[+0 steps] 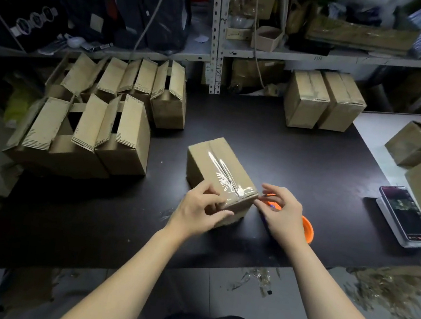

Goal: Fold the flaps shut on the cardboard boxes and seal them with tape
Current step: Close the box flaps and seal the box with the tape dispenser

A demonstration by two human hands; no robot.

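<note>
I see one box (219, 165) in the middle of the dark table (285, 147), just in front of me; its flaps are shut and a shiny strip of tape (222, 171) runs along the top, from the far end to the near end; I think the taping of this box is almost done.

My left hand (198, 205) grips the near end of the box, fingers curled on the tape end; my right hand (281, 210) is just beside the near right corner, fingers curled round an orange tape roll (308, 231), which is partly hidden.

Next I think the tape must be cut and pressed flat; then a new one comes from the open boxes (117, 132) on the far left; two sealed boxes (322, 101) sit far right.
</note>
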